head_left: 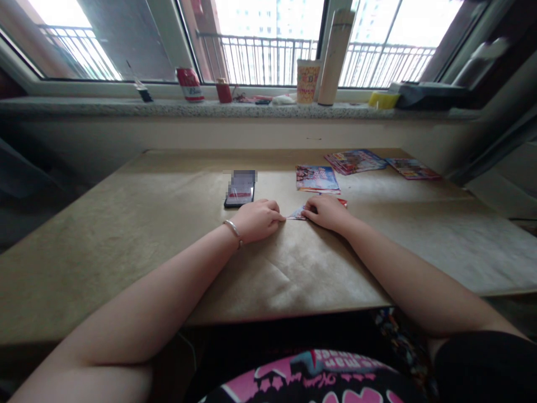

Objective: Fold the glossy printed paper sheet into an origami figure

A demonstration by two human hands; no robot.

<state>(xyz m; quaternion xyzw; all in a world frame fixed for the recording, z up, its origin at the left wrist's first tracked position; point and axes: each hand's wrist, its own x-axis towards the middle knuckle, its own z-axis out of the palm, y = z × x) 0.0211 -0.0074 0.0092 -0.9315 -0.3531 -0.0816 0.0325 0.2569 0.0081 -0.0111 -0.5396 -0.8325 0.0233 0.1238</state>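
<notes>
A small folded paper [297,214] with a coloured print lies on the table between my hands, its narrow point to the left. My left hand [260,219], with a silver bangle at the wrist, is closed, and its fingertips press at that point. My right hand [325,211] is closed on the paper's wider right part and hides some of it. A red-edged bit [343,202] shows behind the right hand. Just beyond lies a stack of printed leaflets [318,179]. A phone [240,189] with a lit screen lies beyond my left hand.
More printed leaflets [356,161] lie at the far right of the table [126,235], with another pile [411,168] beside them. On the windowsill [251,110] stand a red can [189,85], a red jar [224,90], a paper cup [307,81] and a tall cylinder [335,59].
</notes>
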